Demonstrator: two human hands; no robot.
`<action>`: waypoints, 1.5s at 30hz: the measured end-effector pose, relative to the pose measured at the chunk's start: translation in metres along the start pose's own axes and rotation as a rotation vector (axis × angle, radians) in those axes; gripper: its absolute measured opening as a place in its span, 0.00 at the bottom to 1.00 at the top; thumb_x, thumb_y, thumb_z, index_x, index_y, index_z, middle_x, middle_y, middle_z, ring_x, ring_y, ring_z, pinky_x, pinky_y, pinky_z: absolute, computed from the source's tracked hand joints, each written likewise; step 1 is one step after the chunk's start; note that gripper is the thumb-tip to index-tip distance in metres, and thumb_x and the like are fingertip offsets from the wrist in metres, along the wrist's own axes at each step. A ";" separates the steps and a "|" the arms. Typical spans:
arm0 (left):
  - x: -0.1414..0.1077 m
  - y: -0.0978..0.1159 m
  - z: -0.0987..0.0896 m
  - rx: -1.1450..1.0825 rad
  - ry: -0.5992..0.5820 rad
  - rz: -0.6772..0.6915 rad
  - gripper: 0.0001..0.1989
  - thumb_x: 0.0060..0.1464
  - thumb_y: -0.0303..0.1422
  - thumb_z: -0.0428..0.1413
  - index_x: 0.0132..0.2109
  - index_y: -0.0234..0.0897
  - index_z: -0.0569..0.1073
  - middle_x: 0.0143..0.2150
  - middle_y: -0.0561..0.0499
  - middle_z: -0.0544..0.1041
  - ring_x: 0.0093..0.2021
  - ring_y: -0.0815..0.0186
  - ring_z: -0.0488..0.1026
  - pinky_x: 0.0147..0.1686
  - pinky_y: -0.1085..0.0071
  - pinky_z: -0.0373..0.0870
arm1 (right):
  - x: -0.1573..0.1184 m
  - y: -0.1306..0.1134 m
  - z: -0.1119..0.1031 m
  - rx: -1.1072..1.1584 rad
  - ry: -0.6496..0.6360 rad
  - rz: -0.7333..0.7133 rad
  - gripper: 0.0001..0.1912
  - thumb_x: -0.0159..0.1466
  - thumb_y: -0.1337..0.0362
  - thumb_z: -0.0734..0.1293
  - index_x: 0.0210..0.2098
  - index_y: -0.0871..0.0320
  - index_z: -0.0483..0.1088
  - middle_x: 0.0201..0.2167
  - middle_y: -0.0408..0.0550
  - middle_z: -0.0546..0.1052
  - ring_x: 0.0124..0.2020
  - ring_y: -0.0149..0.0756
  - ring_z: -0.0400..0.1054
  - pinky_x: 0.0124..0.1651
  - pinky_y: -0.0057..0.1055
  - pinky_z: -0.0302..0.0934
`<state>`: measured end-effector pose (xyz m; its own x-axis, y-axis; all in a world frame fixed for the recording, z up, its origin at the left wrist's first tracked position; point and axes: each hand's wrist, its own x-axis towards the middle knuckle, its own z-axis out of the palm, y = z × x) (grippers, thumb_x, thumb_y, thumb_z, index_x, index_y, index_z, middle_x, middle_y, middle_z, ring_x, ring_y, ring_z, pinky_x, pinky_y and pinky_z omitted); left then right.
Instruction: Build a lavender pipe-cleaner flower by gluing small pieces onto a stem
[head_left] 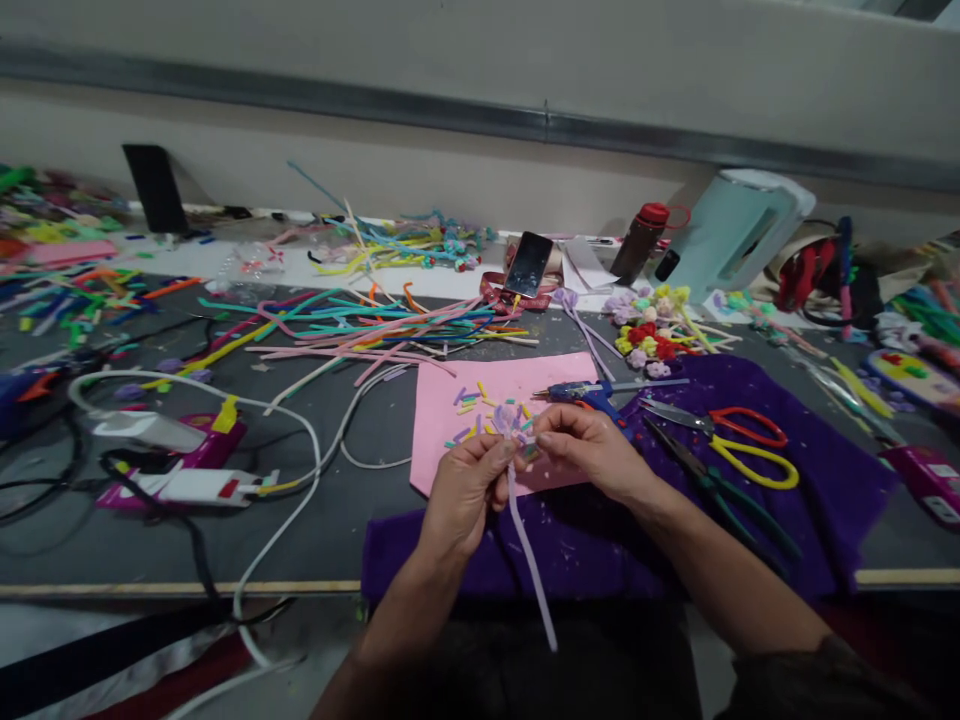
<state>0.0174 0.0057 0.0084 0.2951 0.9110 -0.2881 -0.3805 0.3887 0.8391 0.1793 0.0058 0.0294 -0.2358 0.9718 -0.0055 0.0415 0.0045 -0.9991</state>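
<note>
Over the front of a pink sheet [435, 400], my left hand [469, 490] is closed around a lilac pipe-cleaner flower [508, 418] just below its bloom. Its fuzzy lilac stem [531, 560] hangs down past the table edge. My right hand [581, 445] pinches at the flower's right side, fingertips together; the exact spot is too small to make out. Short cut pieces of coloured pipe cleaner [471, 400] lie scattered on the sheet. Behind my right hand rests a blue glue gun [574, 392] with a clear glue stick in its back.
Scissors [739, 435] and green-handled pliers [720, 490] lie on a purple cloth [817, 450] at right. Long pipe cleaners [390, 325] spread behind. Finished flowers [652, 330], a bottle [640, 245], a pale kettle [739, 235] and a phone [529, 265] stand farther back. White cables [315, 450] loop left.
</note>
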 end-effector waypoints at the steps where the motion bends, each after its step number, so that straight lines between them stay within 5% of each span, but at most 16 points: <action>1: 0.000 -0.001 0.000 0.012 0.004 0.006 0.10 0.44 0.36 0.58 0.27 0.32 0.70 0.21 0.55 0.72 0.11 0.81 0.56 0.11 0.81 0.50 | 0.000 0.000 0.002 -0.022 -0.010 -0.001 0.08 0.57 0.61 0.64 0.28 0.61 0.67 0.21 0.39 0.66 0.21 0.24 0.58 0.25 0.22 0.52; 8: -0.003 -0.003 0.001 0.095 -0.005 0.033 0.11 0.44 0.36 0.59 0.25 0.32 0.68 0.20 0.54 0.72 0.11 0.80 0.56 0.11 0.80 0.49 | -0.004 0.000 0.010 -0.088 -0.006 -0.015 0.08 0.57 0.62 0.64 0.27 0.61 0.68 0.23 0.41 0.68 0.24 0.26 0.60 0.27 0.23 0.54; 17: -0.007 -0.005 0.001 0.077 -0.043 -0.011 0.12 0.45 0.37 0.57 0.27 0.33 0.65 0.19 0.56 0.69 0.11 0.80 0.56 0.11 0.80 0.50 | 0.001 0.011 0.001 0.356 -0.214 0.242 0.10 0.54 0.60 0.67 0.29 0.63 0.68 0.25 0.42 0.71 0.14 0.19 0.56 0.15 0.20 0.41; 23: -0.009 -0.004 0.001 0.062 -0.053 -0.013 0.12 0.45 0.37 0.58 0.26 0.33 0.66 0.19 0.56 0.70 0.11 0.80 0.55 0.11 0.80 0.50 | 0.001 0.010 -0.001 0.411 -0.199 0.254 0.09 0.52 0.63 0.68 0.23 0.63 0.66 0.13 0.35 0.63 0.11 0.18 0.51 0.14 0.18 0.38; 31: -0.009 -0.004 0.000 0.068 -0.086 -0.073 0.12 0.44 0.36 0.59 0.25 0.32 0.66 0.16 0.57 0.67 0.11 0.81 0.53 0.10 0.82 0.45 | 0.002 0.015 0.003 0.458 -0.310 0.247 0.11 0.52 0.59 0.68 0.27 0.63 0.67 0.21 0.40 0.68 0.11 0.18 0.51 0.13 0.19 0.39; 35: -0.007 -0.004 -0.005 0.060 -0.057 -0.082 0.13 0.45 0.37 0.58 0.24 0.31 0.66 0.15 0.58 0.64 0.11 0.82 0.51 0.11 0.82 0.44 | 0.002 0.007 -0.014 0.074 -0.165 0.129 0.13 0.58 0.56 0.62 0.29 0.60 0.68 0.23 0.42 0.70 0.14 0.22 0.57 0.17 0.21 0.48; 39: -0.005 -0.004 -0.009 0.027 -0.022 -0.080 0.13 0.45 0.38 0.57 0.24 0.32 0.66 0.16 0.57 0.65 0.11 0.81 0.51 0.11 0.81 0.44 | -0.002 -0.002 -0.053 -0.802 0.344 -0.072 0.14 0.60 0.57 0.59 0.29 0.58 0.71 0.28 0.47 0.73 0.29 0.32 0.66 0.31 0.26 0.55; 42: -0.005 -0.004 -0.009 0.011 -0.026 -0.066 0.13 0.45 0.37 0.57 0.25 0.32 0.66 0.19 0.56 0.68 0.12 0.81 0.52 0.11 0.81 0.45 | -0.004 0.000 -0.071 -1.293 0.416 0.165 0.14 0.59 0.55 0.60 0.32 0.58 0.71 0.31 0.50 0.75 0.32 0.37 0.67 0.31 0.28 0.53; 45: -0.006 -0.004 -0.008 0.012 -0.025 -0.060 0.12 0.45 0.37 0.57 0.25 0.32 0.66 0.20 0.55 0.69 0.12 0.82 0.52 0.11 0.81 0.46 | -0.004 0.003 -0.071 -1.494 0.343 0.334 0.16 0.58 0.54 0.59 0.32 0.59 0.71 0.30 0.53 0.76 0.31 0.38 0.69 0.28 0.27 0.52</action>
<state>0.0100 -0.0001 0.0027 0.3388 0.8825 -0.3262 -0.3509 0.4402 0.8265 0.2490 0.0191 0.0297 0.1952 0.9807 0.0072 0.9807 -0.1952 -0.0098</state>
